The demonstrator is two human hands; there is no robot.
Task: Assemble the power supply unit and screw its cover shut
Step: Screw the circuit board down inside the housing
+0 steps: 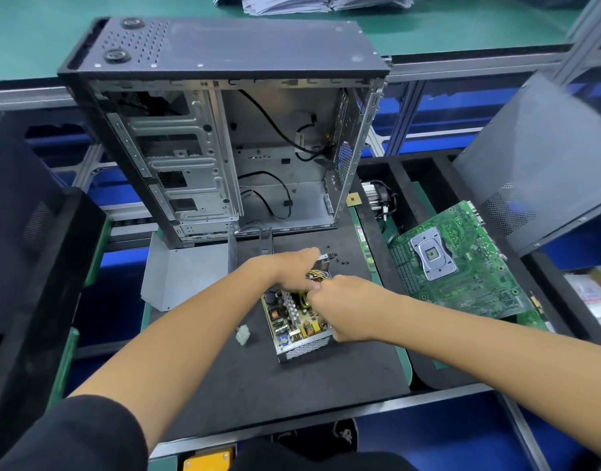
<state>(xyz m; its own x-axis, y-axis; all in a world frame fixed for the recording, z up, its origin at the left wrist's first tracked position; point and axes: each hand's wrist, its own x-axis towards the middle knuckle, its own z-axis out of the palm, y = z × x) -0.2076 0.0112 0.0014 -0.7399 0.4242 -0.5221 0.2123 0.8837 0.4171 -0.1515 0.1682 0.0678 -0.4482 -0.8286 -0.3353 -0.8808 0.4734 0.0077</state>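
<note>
The open power supply unit (297, 326) lies on the black mat, its circuit board with coils and capacitors exposed. My left hand (292, 270) curls over its far end, gripping the bundle of yellow and black wires (315, 274). My right hand (340, 307) is curled over the unit's right side, fingers down inside it; what they hold is hidden. The grey metal cover (185, 277) lies to the left of the unit. Several small black screws (338, 259) are scattered just beyond my hands. A white connector (242, 334) lies left of the unit.
An empty computer case (224, 137) stands open behind the mat. A green motherboard (459, 263) leans at the right, with a cooler fan (377, 198) behind it. Dark side panels stand at the left (27, 232) and right (544, 158).
</note>
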